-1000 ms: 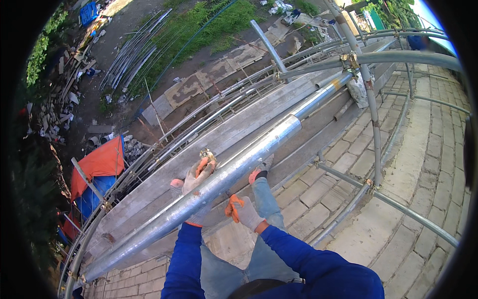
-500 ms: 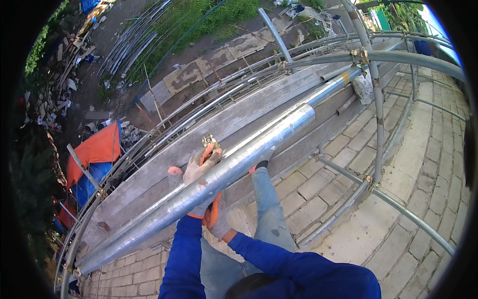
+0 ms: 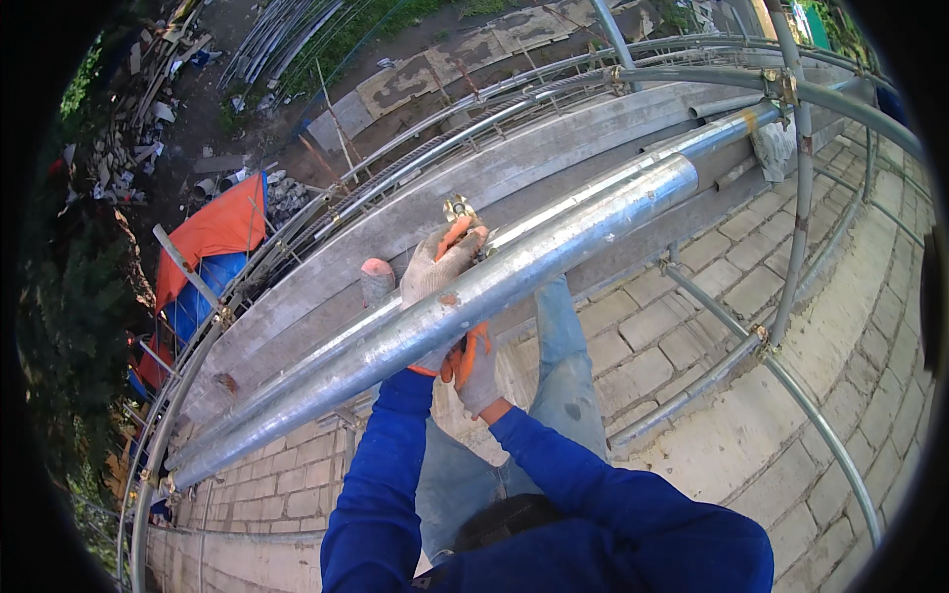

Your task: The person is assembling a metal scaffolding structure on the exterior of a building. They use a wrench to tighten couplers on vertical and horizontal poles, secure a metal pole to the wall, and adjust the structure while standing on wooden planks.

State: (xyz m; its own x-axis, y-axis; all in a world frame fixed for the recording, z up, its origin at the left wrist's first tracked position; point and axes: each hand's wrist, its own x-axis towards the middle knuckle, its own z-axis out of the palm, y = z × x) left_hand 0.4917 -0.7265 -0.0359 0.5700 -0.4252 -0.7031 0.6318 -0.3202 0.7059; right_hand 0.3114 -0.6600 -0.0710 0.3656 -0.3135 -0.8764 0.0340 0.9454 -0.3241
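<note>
A thick silver metal pipe [image 3: 563, 252] slants across in front of me, its open end at the upper right. A thinner pipe [image 3: 608, 183] runs along its far side. My left hand [image 3: 440, 267], in a grey and orange glove, reaches beneath the thick pipe and comes up beyond it. Its fingers are closed on a brass-coloured scaffold clamp [image 3: 458, 210]. My right hand [image 3: 481, 371], gloved alike, is curled at the pipe's near underside, close to my left wrist. Whatever lies in its fingers is partly hidden by the pipe.
Grey planks [image 3: 297, 326] lie under the pipes. A scaffold upright [image 3: 799, 188] with clamps and curved rails stands to the right, over a pale brick surface [image 3: 633, 346]. Beyond the left rail, far below, are an orange tarp [image 3: 211, 247], rubble and stacked poles. A whitish bag [image 3: 774, 148] sits by the upright.
The whole view has shifted, so pipes, hands and planks sit farther up and right. My left hand keeps the clamp; my right hand stays by the pipe's underside. My right shoe is now hidden.
</note>
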